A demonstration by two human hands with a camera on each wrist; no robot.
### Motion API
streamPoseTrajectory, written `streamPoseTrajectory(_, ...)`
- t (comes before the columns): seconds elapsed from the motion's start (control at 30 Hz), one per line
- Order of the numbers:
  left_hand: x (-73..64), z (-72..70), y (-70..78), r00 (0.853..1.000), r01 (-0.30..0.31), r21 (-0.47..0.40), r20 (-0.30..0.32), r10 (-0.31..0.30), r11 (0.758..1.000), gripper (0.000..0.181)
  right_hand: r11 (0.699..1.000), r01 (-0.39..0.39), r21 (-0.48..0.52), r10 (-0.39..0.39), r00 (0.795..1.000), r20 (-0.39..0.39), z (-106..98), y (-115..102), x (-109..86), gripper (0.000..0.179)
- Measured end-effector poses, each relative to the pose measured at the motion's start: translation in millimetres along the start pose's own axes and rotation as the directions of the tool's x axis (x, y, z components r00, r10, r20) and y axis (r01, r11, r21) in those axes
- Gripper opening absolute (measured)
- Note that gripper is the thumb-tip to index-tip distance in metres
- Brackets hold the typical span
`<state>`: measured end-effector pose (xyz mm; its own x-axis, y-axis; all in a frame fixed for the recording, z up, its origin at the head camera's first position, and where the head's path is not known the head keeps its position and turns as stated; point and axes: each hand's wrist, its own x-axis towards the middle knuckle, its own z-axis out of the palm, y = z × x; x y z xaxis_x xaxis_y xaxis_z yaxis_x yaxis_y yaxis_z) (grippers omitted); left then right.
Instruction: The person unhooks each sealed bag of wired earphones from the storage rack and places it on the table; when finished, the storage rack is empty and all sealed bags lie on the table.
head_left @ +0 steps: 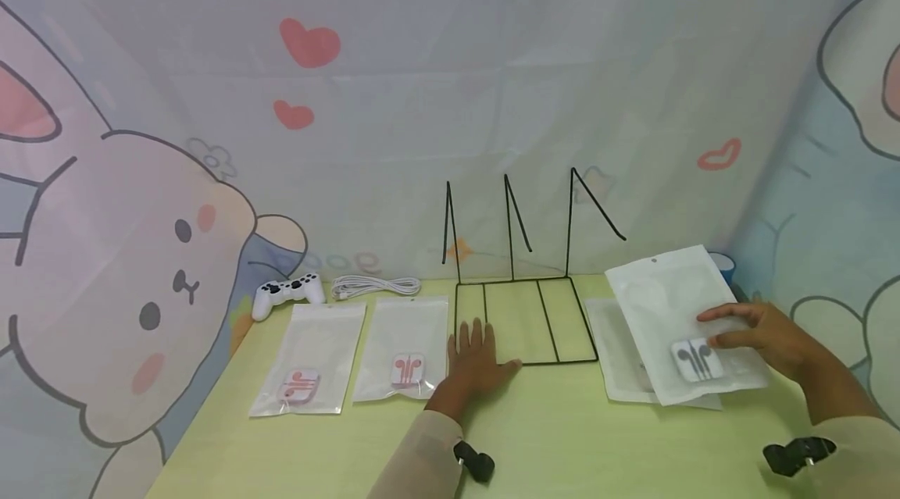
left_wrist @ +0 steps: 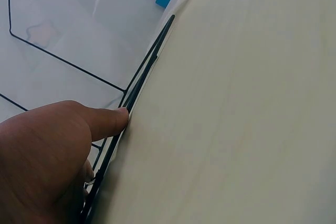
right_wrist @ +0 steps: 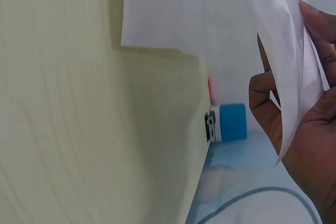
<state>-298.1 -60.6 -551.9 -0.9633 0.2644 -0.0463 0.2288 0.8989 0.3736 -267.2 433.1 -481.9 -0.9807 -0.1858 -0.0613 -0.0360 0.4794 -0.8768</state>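
My right hand [head_left: 780,339] holds a white zip pouch [head_left: 654,292] with grey earphones showing in its lower part. In the right wrist view the pouch [right_wrist: 289,51] passes between thumb and fingers, seen edge-on. Beneath it, partly covered, another white pouch [head_left: 610,354] lies on the table. The left hand [head_left: 474,366] is spread flat over the left front of a black wire rack [head_left: 576,361], fingers straight. Its thumb [left_wrist: 107,121] rests on the rack's front bar [left_wrist: 142,80] in the left wrist view. Three bent wire hooks rise from the rack's back.
Left of the rack lie two pouches with pink earphones, one outer [head_left: 323,343] and one inner [head_left: 404,327]. Behind them are a white game controller [head_left: 288,293] and a coiled white cable [head_left: 376,286]. A blue round object [right_wrist: 232,122] stands at the back right, by the printed cloth backdrop [head_left: 394,132].
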Motion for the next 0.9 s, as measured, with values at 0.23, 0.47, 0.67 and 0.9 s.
streamPoseTrajectory(0.23, 2.8, 2.4, -1.8, 1.0, -0.006, 0.004, -0.004, 0.006, 1.0, 0.096, 0.992, -0.053, -0.115, 0.046, 0.997, -0.061, -14.6, 13.8, -8.3, 0.035)
streamPoseTrajectory(0.47, 7.5, 9.4, -5.6, 1.0, -0.007, 0.004, -0.004, 0.007, 1.0, 0.096, 0.972, -0.091, -0.216, 0.077, 0.994, -0.073, -23.6, 23.2, -14.6, 0.045)
streamPoseTrajectory(0.67, 6.1, 11.4, -5.2, 1.0, -0.008, -0.009, -0.006, 0.008, 1.0, 0.095, 0.977, -0.133, -0.165, 0.121, 0.989, -0.081, -28.8, 31.9, -16.9, 0.049)
streamPoseTrajectory(0.9, 3.8, 7.0, -2.0, 1.0, -0.007, -0.006, -0.015, 0.007, 1.0, 0.096, 0.982, -0.155, -0.104, 0.148, 0.986, -0.075, -29.5, 43.0, -15.6, 0.051)
